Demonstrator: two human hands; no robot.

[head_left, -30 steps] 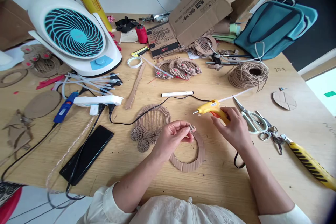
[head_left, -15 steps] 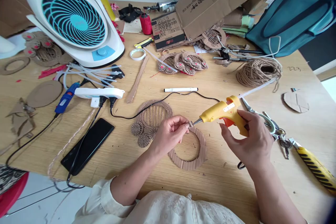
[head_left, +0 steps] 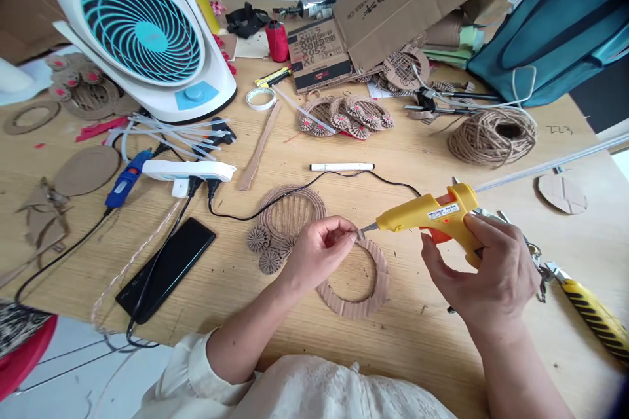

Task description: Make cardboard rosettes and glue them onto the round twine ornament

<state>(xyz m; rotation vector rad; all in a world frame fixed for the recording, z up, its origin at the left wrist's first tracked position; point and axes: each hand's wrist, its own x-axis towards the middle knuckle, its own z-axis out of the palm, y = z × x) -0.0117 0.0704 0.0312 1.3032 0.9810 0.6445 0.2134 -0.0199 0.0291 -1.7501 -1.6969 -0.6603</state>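
Gripping yellow glue gun [head_left: 417,213] in right hand [head_left: 496,268], pinching small cardboard piece [head_left: 360,235] in left hand [head_left: 317,250].
Compared with a second ago, holding glue gun higher, with clear glue stick [head_left: 550,165] reaching the right edge of view and nozzle [head_left: 371,227] now right up at the piece instead of apart from it. Holding the handle [head_left: 468,249] with right hand half spread, thumb at orange trigger [head_left: 436,236]; cannot tell whether pressing. Keeping left hand beside cardboard ring [head_left: 381,275], flat on the table [head_left: 417,353]. Closing left thumb and fingertip tightly on the piece, over the ring's upper part.
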